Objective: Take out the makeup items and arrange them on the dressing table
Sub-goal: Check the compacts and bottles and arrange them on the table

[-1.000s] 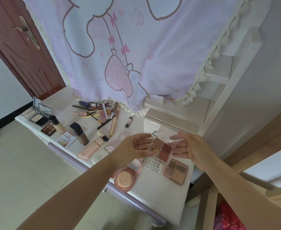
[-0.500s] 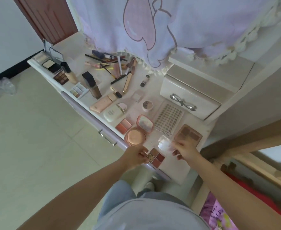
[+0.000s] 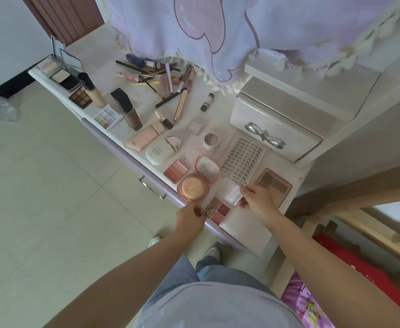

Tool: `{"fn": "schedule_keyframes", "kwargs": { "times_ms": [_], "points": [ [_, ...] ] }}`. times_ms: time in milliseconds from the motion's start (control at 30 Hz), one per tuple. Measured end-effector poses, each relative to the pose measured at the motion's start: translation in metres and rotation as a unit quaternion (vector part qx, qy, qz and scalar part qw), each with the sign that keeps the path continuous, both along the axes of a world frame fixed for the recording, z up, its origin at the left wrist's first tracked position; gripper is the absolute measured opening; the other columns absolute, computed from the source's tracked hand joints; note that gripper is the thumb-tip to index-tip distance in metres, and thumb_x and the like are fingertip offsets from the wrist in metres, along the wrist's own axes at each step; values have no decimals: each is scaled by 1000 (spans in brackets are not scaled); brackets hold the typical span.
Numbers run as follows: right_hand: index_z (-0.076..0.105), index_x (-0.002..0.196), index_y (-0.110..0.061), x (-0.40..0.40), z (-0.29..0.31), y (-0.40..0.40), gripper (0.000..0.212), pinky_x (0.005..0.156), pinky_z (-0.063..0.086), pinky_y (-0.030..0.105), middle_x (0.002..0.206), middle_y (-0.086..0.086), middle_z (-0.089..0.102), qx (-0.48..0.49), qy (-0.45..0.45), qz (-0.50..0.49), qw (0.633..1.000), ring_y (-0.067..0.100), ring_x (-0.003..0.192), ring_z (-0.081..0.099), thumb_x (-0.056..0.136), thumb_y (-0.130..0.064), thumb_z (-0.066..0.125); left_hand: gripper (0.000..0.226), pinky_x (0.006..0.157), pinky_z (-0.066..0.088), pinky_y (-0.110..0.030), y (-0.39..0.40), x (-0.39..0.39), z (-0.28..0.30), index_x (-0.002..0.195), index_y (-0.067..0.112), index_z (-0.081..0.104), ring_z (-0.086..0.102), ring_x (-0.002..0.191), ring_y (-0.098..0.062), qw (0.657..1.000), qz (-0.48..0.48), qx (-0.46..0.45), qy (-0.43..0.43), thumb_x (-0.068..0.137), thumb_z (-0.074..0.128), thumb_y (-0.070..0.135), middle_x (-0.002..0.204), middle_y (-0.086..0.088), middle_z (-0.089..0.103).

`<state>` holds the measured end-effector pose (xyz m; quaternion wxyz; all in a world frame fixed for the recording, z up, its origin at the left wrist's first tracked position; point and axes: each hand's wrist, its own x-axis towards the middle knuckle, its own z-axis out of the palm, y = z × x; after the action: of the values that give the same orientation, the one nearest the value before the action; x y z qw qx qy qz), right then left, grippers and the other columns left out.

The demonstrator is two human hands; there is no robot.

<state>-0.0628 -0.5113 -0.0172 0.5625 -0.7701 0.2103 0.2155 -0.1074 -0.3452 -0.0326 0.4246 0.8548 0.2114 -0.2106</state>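
Head view: a small square eyeshadow palette (image 3: 216, 210) with brown, red, pink and glittery gold pans lies at the surface (image 3: 243, 230) edge. The left hand (image 3: 189, 217) grip pinches its corner; beside it, the right hand (image 3: 257, 201) grip pinches its clear lid (image 3: 230, 194).

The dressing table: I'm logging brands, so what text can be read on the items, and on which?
"KUYO", partly legible and seen sideways, on the lower edge of the sticker sheet.
Dark print on the round jar's lid: too blurred to read.
Small print on the white bottle: too small to read.
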Motion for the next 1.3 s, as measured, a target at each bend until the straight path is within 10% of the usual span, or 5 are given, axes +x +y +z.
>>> {"fn": "schedule_keyframes", "kwargs": {
  "times_ms": [367, 533, 867, 1033, 1300],
  "points": [
    [57, 105, 0, -4, 6, -35, 27, 86, 44, 42, 101, 17, 62, -316, -198, 186, 909, 34, 101, 53, 84, -16, 59, 14, 68, 36, -20, 10, -7, 3, 93, 6, 61, 48, 78, -13, 997, -39, 52, -42, 85, 49, 7, 84, -2, 59],
    [26, 139, -17, 9, -6, -71, 86, 109, 22, 42, 148, 14, 21, -461, -65, 305, 831, 32, 136, 17, 70, -48, 68, 19, 70, 36, -18, 12, -6, 10, 99, 9, 62, 48, 78, -9, 987, -90, 88, -99, 86, 48, 10, 94, -1, 62],
    [49, 122, -23, -8, 23, -68, 58, 73, 41, 10, 109, -4, 52, -172, -108, 200, 958, 6, 94, 50, 69, -23, 73, 34, 78, 43, -15, -9, 25, 48, 117, 9, 55, 52, 90, -8, 975, -189, -58, -101, 83, 61, 13, 102, 1, 55],
    [47, 93, -52, -14, 92, -57, 43, 72, 40, 0, 97, -26, 54, -89, -183, 245, 948, -9, 93, 51, 55, -46, 68, 82, 90, 44, -18, -21, 61, 88, 137, 11, 30, 46, 115, -5, 931, -227, -287, 8, 68, 75, 10, 125, 5, 45],
    [51, 90, -45, -21, 139, -52, 44, 76, 44, 12, 97, -18, 56, -58, -214, 187, 957, 4, 93, 54, 47, -52, 59, 61, 78, 52, -15, -24, 79, 128, 117, 19, 46, 55, 102, 0, 884, -254, -391, -25, 71, 62, -17, 116, 9, 53]
  ]
}}
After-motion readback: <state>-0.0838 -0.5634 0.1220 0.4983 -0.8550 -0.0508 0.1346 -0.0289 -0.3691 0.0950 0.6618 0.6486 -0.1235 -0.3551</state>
